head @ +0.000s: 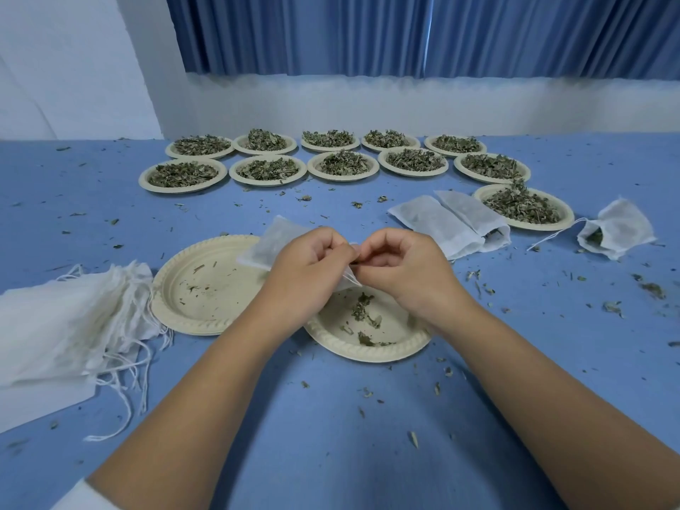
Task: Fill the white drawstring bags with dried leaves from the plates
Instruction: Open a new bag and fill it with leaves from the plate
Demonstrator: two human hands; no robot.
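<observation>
Left hand (309,266): grip curled round the mouth end of a white drawstring bag (266,244), leaves showing dimly through the fabric; bag held just above the bench (331,436), its closed end over the rim of an emptied plate (165,314); right hand (404,270): grip pinching the drawstring (351,280) beside the left fingers; both hands over a second plate (368,354) holding only a few leaf scraps; stack of flat bags (66,325) at far left, strings trailing; two filled bags (452,226) lying side by side right of centre, touching a heaped plate (530,225); another part-filled bag (618,230) further right, mouth agape; two rows of heaped plates (184,190) behind; leaf crumbs scattered across the bench.
</observation>
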